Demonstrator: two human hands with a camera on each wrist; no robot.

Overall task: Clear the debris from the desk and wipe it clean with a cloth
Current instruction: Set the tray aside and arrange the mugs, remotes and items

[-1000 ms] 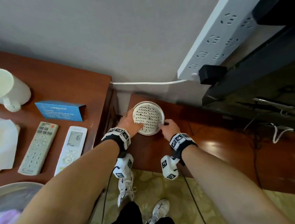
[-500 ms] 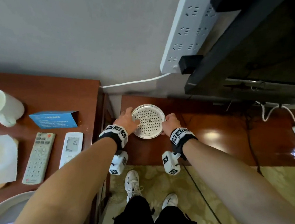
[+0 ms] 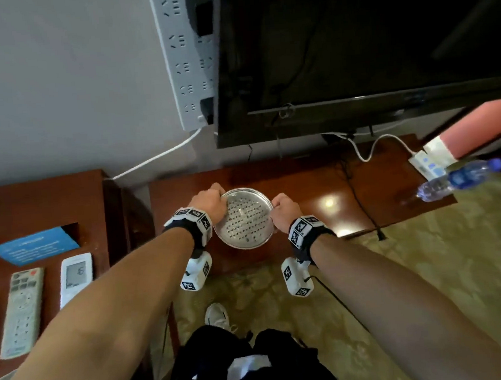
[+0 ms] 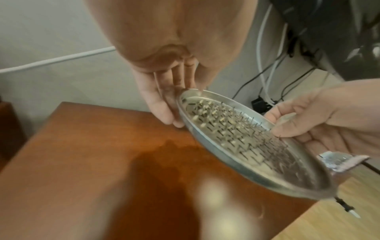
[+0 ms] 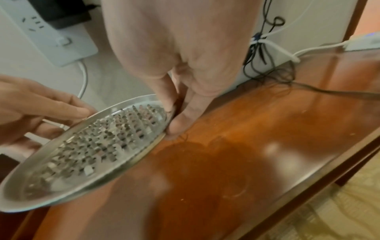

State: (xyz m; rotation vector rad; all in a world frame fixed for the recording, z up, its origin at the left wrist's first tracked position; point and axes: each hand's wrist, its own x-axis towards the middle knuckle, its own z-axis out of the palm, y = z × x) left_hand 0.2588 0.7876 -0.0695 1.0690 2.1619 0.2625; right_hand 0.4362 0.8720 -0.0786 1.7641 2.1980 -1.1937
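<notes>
Both hands (image 3: 285, 209) pinch perforated metal dish (image 3: 245, 220) rim, raised above desk (image 3: 317, 184)

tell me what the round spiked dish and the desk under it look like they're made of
Round silver dish with rows of spikes: apparently metal, perhaps brushed steel or aluminium, from its grey sheen and thin rim. Reddish-brown desk: looks like wood or veneer under glossy lacquer, since it mirrors lights and shadows; solid or laminate, I cannot tell.

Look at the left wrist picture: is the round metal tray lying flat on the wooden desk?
No: the round metal tray is lifted and tilted above the desk, with the left hand and right hand gripping opposite rims.
</notes>
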